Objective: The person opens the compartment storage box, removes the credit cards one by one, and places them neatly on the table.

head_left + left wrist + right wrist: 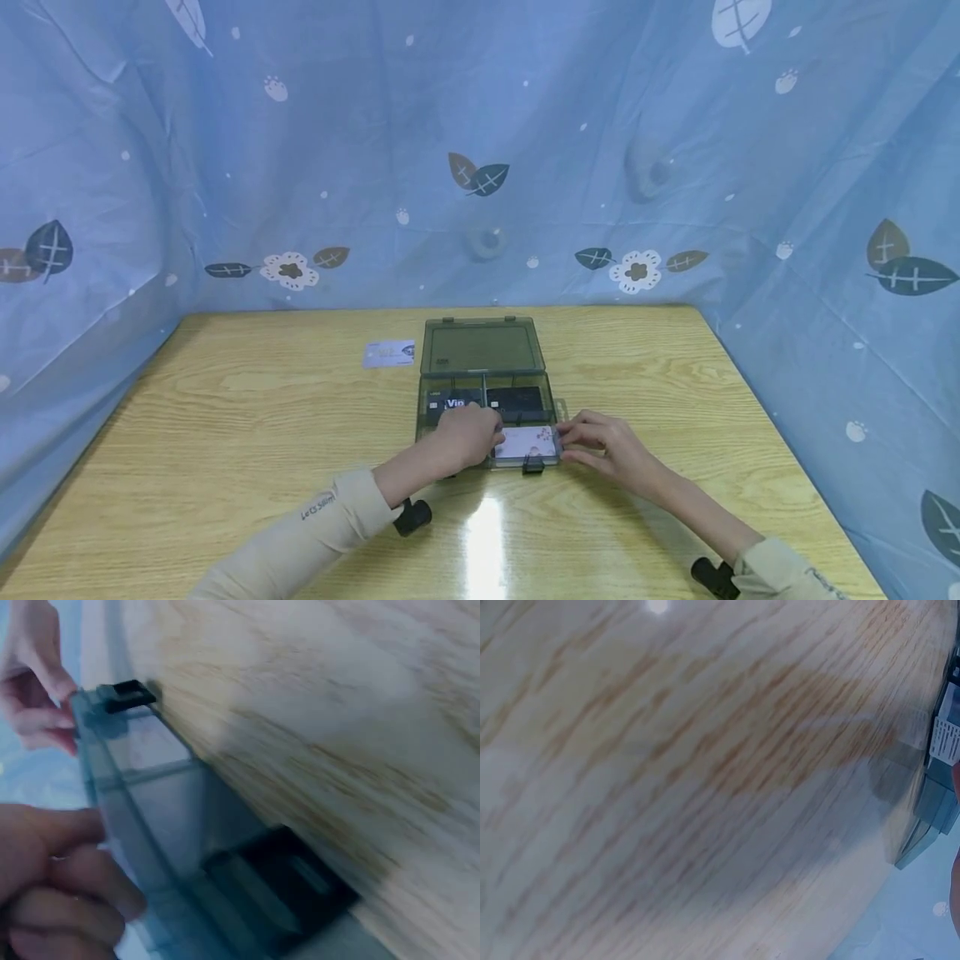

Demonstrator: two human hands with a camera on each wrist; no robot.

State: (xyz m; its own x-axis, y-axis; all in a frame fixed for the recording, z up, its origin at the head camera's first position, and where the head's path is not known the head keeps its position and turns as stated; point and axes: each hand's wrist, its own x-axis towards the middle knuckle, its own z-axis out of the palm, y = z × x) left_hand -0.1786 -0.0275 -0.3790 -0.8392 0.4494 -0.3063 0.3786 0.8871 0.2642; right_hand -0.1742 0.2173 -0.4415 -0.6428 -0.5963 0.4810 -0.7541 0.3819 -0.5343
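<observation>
A see-through dark plastic box (482, 372) with compartments lies on the table, its lid (483, 348) folded back. In its front right compartment is a white card (527, 442) with a small flower print. My left hand (468, 433) reaches over the front left compartment, fingers bent, with fingertips at the white card's left edge; their contact is hidden. At the box's right edge my right hand (602, 444) grips the side with thumb and fingers. A black card (516, 402) lies in the back right compartment, and a dark card with "Vip" lettering (454, 402) in the back left.
Left of the lid, a pale card (388, 353) lies flat on the wooden table (285, 433). Two black latches, one near latch (281, 889) among them, stick out at the box's front. Blue patterned cloth (390, 142) hangs behind the table and along both sides.
</observation>
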